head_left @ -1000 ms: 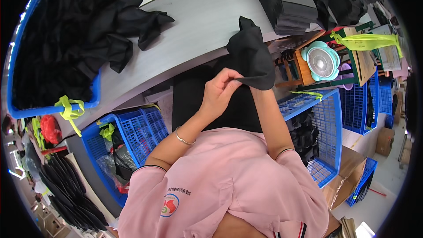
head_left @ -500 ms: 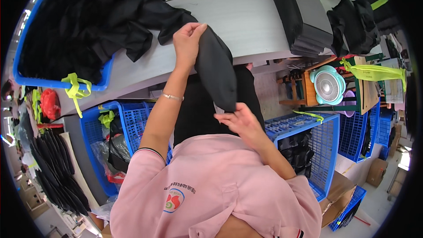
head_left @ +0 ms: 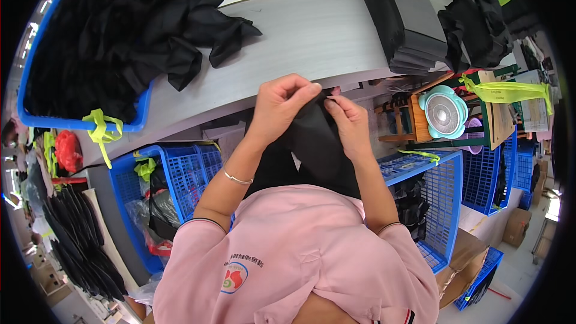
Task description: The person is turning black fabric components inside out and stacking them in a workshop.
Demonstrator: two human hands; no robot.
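Note:
A black fabric piece (head_left: pixel 315 139) hangs in front of my lap, just off the table's near edge. Thumb and fingers of my left hand (head_left: pixel 284 107) pinch its top edge. Close beside it on the right, my right hand (head_left: pixel 349 121) grips the same edge, fingertips closed on the cloth. The lower end of the piece merges with my black trousers, so its outline there is hard to make out. Ahead on the left, loose black cloth (head_left: pixel 198 33) spills from a blue basket (head_left: pixel 84 122) onto the grey table (head_left: pixel 300 27).
A stack of black panels (head_left: pixel 414 24) stands at the table's right, with black bundles (head_left: pixel 477 27) beyond. Blue crates (head_left: pixel 189 168) flank me on the left, and another crate (head_left: pixel 444 204) on the right. A turquoise fan (head_left: pixel 444 112) rests on a wooden stool (head_left: pixel 414 121).
My left hand has come down and toward me with the cloth. My right hand has risen from its lower end to the top edge, and the hands are now close together.

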